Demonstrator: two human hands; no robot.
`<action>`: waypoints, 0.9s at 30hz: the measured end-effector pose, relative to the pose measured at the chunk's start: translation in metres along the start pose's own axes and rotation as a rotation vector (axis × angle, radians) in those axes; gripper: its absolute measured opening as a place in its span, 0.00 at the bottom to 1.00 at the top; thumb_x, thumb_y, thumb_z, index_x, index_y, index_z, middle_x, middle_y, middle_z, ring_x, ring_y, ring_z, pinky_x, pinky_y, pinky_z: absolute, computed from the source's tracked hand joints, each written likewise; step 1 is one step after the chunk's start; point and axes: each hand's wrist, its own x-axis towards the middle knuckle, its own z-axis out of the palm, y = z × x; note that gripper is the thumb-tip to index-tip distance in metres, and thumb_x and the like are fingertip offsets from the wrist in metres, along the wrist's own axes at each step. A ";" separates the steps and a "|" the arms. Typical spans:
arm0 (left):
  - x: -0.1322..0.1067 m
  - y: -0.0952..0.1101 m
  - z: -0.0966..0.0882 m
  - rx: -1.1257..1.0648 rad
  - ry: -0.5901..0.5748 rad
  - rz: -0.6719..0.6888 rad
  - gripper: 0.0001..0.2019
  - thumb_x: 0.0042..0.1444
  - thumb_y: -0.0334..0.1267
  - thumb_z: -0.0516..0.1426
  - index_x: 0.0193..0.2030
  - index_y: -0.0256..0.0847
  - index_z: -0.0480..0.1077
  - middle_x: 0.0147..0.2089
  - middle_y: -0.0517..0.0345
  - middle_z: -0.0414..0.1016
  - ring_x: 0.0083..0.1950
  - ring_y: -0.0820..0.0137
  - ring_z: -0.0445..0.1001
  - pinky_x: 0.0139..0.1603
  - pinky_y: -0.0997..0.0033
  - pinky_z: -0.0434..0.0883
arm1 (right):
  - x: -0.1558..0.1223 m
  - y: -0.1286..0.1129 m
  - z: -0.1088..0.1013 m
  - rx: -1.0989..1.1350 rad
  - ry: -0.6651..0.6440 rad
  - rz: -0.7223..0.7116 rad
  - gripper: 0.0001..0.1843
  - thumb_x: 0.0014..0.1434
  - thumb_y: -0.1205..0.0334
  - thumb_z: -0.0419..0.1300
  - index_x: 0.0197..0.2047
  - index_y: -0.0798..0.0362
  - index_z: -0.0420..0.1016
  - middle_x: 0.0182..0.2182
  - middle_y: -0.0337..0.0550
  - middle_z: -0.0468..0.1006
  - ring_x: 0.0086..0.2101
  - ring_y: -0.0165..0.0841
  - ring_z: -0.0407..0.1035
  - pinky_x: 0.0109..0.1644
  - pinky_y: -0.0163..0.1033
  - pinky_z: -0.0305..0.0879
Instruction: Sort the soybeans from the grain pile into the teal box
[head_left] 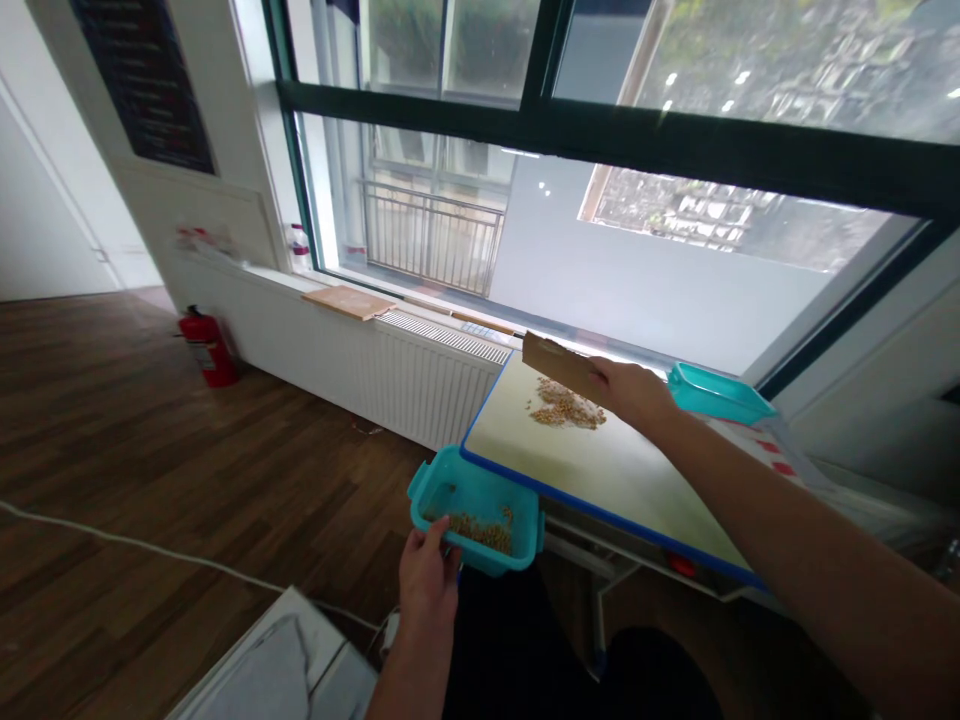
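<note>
My left hand grips the near rim of a teal plastic bin and holds it just below the left edge of a small blue-rimmed table. Several tan grains lie in the bin's bottom. My right hand reaches across the table and is closed on a flat brown cardboard piece, held edge-down beside a pile of tan grains at the table's far side.
A second teal bin stands at the table's far right by the window. A white radiator runs under the sill, which carries a wooden board. A red fire extinguisher stands on the wooden floor. A white cable crosses the floor.
</note>
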 end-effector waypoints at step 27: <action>0.010 0.017 -0.002 0.027 0.012 0.058 0.13 0.39 0.27 0.63 0.24 0.39 0.60 0.22 0.64 0.68 0.21 0.78 0.66 0.19 0.81 0.63 | 0.038 -0.047 0.050 0.041 -0.150 -0.078 0.20 0.60 0.61 0.46 0.52 0.39 0.69 0.41 0.44 0.77 0.37 0.38 0.71 0.34 0.38 0.61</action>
